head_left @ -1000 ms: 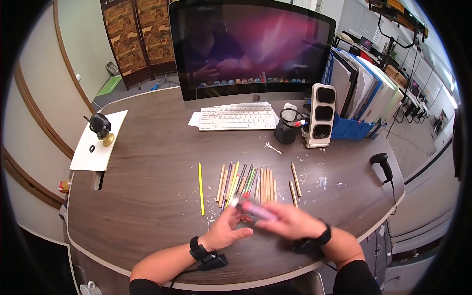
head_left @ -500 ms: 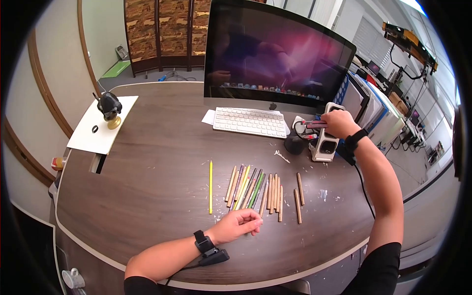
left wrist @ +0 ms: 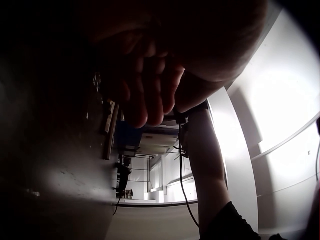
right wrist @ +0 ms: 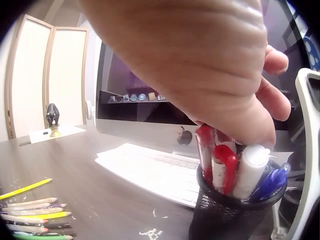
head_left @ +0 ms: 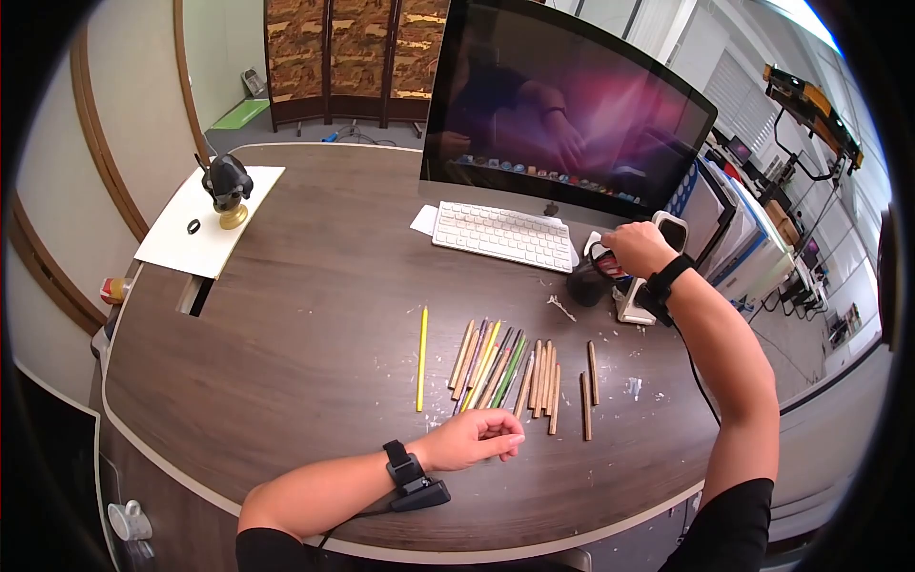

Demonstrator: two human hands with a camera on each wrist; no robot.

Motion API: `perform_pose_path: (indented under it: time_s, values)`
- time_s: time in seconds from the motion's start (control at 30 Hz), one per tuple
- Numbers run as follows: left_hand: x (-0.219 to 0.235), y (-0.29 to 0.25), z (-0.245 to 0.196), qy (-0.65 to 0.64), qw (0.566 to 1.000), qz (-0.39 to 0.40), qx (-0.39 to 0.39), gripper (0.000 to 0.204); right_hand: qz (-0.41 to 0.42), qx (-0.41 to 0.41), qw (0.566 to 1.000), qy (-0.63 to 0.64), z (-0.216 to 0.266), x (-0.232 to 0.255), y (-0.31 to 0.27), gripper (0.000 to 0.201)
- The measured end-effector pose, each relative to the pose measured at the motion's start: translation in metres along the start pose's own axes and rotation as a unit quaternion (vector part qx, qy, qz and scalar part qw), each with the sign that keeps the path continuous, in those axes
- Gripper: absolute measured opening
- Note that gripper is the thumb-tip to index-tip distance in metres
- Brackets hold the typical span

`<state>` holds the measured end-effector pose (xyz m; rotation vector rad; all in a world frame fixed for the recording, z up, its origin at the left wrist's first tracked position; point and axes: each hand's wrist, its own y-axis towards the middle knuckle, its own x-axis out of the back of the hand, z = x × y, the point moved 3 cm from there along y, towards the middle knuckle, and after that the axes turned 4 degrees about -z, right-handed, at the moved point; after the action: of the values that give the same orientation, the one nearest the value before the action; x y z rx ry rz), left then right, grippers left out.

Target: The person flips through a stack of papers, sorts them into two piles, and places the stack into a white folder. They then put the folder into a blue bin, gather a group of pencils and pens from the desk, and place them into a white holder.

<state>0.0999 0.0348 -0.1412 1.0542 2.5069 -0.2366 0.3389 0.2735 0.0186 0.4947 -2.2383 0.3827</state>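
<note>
My right hand [head_left: 640, 250] is over the black mesh pen cup [head_left: 586, 284], right at its rim. In the right wrist view the cup holds red-capped pens [right wrist: 225, 167], a white-capped pen [right wrist: 250, 170] and a blue pen [right wrist: 271, 183]. The hand's base covers part of them, and I cannot tell whether its fingers pinch anything. My left hand [head_left: 474, 440] lies loosely curled near the desk's front, with nothing in it. Just beyond it are several colored pencils [head_left: 491, 367], side by side. A yellow pencil [head_left: 422, 358] lies apart to their left, two wooden pencils [head_left: 586, 406] to their right.
Behind the cup stand a keyboard [head_left: 502, 234] and a large monitor [head_left: 572, 105]. A white stand [head_left: 637, 307] and a file rack [head_left: 739, 234] are at the right. White scraps [head_left: 562, 307] dot the desk. A dark figurine [head_left: 229, 186] stands on a white board at the left.
My right hand went from beside the left hand to the pen cup with a pinkish pen-like thing, now out of sight. The left hand's fingers curled loosely. The head view turned right.
</note>
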Motion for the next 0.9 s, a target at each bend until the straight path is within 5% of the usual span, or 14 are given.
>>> perform_pose_path:
  time_s: [0.17,0.23,0.3,0.37,0.4,0.47,0.6,0.77,0.9]
  values:
    - [0.001,0.0,0.0,0.017,1.0,-0.001,0.006,0.017,-0.008,0.013,0.986,0.166,0.001,0.013,-0.019,0.038]
    - [0.001,0.0,0.0,0.027,1.0,0.011,0.003,0.016,-0.088,0.015,0.971,0.224,0.006,0.014,-0.024,0.04]
    - [0.001,0.0,0.002,0.029,1.0,0.009,0.007,0.016,-0.011,0.022,0.972,0.234,0.008,-0.004,-0.029,0.042]
    - [0.001,0.0,0.002,0.033,0.999,0.011,0.009,0.016,-0.169,0.032,0.966,0.194,0.014,0.001,-0.047,0.038]
    - [0.001,0.0,0.001,0.032,0.999,0.013,0.007,0.016,-0.168,0.032,0.966,0.194,0.018,0.009,-0.053,0.038]
    - [0.0,0.0,-0.001,0.029,0.999,0.017,0.004,0.015,-0.295,0.015,0.934,0.199,0.027,0.043,-0.068,0.036]
    - [-0.001,-0.002,-0.002,0.103,0.994,0.02,-0.036,0.015,-0.244,0.0,0.917,0.315,0.046,0.052,-0.109,0.033]
    - [-0.005,-0.004,-0.007,0.158,0.985,0.024,-0.064,0.016,-0.082,-0.034,0.879,0.468,0.077,-0.001,-0.145,0.037]
    - [-0.007,-0.006,-0.01,0.185,0.982,0.015,-0.035,0.017,-0.043,-0.114,0.868,0.482,0.1,-0.04,-0.161,0.044]
